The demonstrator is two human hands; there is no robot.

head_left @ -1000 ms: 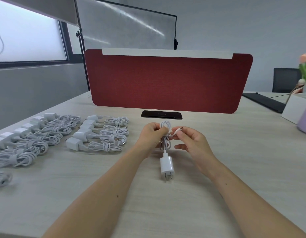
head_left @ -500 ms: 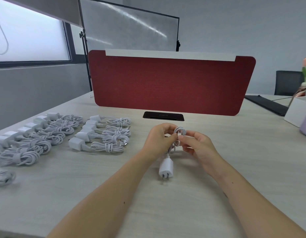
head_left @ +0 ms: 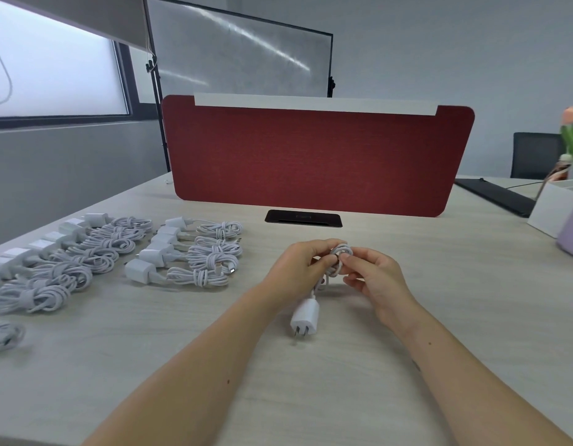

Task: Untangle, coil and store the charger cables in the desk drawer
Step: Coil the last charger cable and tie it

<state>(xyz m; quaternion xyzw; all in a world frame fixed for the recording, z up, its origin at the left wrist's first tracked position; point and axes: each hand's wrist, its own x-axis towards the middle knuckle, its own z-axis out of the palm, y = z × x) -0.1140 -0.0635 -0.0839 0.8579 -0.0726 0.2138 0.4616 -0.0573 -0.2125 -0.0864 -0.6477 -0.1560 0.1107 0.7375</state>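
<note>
The white cable (head_left: 340, 253) is bunched into a small coil between your hands, just above the desk (head_left: 423, 365). Its long axis runs toward you, down to the charger plug (head_left: 306, 316), prongs nearest you; whether the plug touches the desk is unclear. Your left hand (head_left: 296, 265) has its grip pinched round the coil's middle. Your right hand (head_left: 376, 276) pinches the top loop, so the last tuck looks like its job. The finished coils (head_left: 198, 255) lie in rows well to your left.

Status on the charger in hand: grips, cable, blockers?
Left-hand grip holds cable coil; right-hand grip pinches its top loop. Plug block below hands, prongs toward camera. Nothing in the way; coiled chargers lie to the left.
</note>
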